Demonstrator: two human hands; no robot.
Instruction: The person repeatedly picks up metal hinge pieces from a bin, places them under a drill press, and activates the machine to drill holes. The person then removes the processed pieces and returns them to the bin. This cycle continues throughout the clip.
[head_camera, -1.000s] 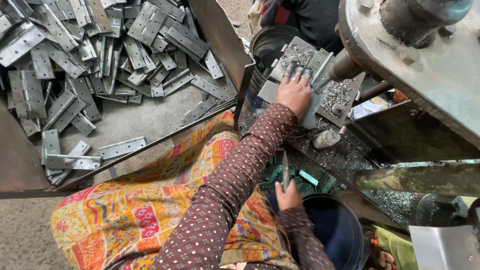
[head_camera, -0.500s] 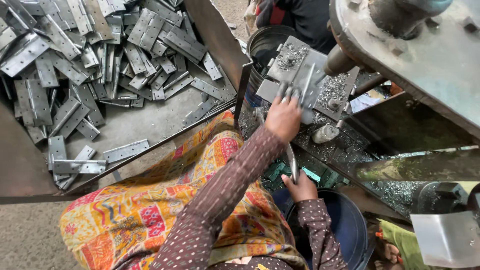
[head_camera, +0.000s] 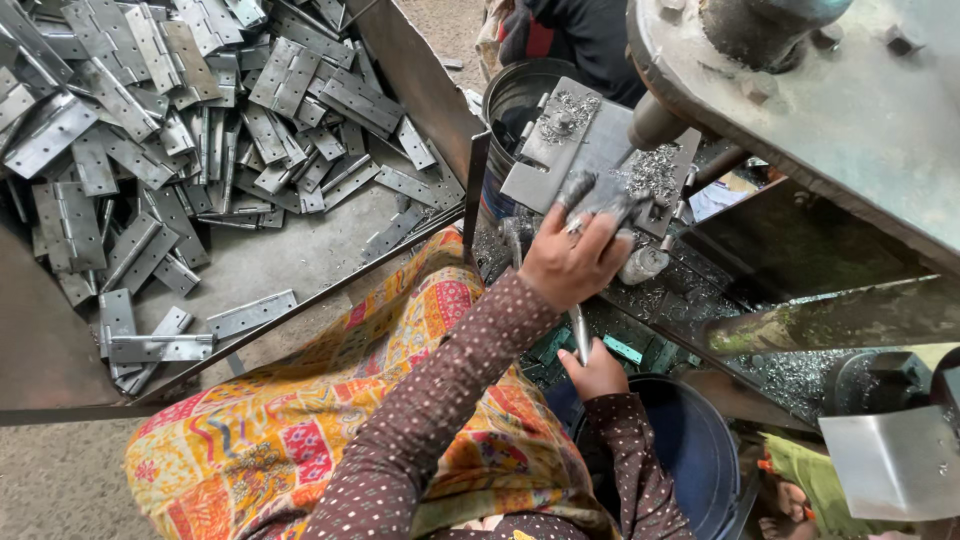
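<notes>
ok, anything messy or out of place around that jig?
Yes. Metal shavings litter the jig plate and the ledge below it. The hinges lie in a loose jumble in the tray, unstacked. No visible damage.

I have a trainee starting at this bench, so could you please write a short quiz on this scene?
1. True or false: the left hand rests on the metal plate under the machine.
2. What does the right hand grip? A) lever handle B) hammer
3. What fills the tray to the left?

Key: 1 true; 2 A; 3 metal hinges, in a loose pile.
</notes>
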